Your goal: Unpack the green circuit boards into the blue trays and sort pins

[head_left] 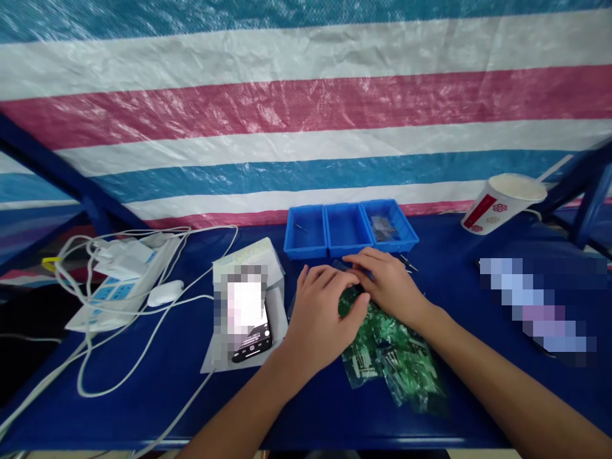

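Observation:
Several small clear packets with green and metallic contents (389,357) lie in a pile on the blue table, below and between my hands. My left hand (327,312) is over the pile's upper left part, fingers curled and thumb reaching right; what its fingertips touch is hidden. My right hand (389,280) reaches in from the right over the top of the pile, its fingers bent toward the left hand's fingertips. Whether anything is between its fingers cannot be made out. Behind them is a row of blue trays (348,229), with small clear bags (384,227) in the right compartment.
A lit phone (253,338) rests on white paper at the left. Farther left are a power strip (112,293), tangled white cables and a white case (165,292). A paper cup (500,204) with a straw and a blurred device (535,306) are at the right.

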`<state>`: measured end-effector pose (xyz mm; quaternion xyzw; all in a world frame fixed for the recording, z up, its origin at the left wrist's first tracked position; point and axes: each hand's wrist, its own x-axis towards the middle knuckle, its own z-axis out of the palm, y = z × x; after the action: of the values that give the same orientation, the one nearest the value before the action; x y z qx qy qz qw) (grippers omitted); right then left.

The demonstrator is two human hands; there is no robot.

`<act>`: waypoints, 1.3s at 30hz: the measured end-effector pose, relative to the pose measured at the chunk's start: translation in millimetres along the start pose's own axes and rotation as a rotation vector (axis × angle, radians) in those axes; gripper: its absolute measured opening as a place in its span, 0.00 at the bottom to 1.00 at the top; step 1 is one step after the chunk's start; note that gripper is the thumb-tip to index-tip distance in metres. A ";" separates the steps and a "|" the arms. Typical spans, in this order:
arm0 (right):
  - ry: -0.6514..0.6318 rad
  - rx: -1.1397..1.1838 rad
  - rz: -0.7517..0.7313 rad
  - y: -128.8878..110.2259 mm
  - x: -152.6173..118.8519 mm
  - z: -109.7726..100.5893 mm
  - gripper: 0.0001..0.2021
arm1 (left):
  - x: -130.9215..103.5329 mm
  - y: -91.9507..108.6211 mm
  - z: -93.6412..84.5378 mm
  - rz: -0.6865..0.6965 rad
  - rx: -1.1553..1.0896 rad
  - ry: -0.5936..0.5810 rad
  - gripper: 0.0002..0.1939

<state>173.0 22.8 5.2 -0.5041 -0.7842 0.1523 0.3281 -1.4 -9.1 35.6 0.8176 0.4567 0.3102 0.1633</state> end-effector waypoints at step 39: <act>-0.212 0.656 0.130 -12.5 1.6 -29.7 0.10 | 7.4 -8.0 -2.6 -0.211 -0.440 -0.132 0.12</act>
<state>183.7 15.9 34.9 -0.4019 -0.6895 0.4683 0.3791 -5.3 1.3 35.7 0.7289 0.4492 0.3293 0.3982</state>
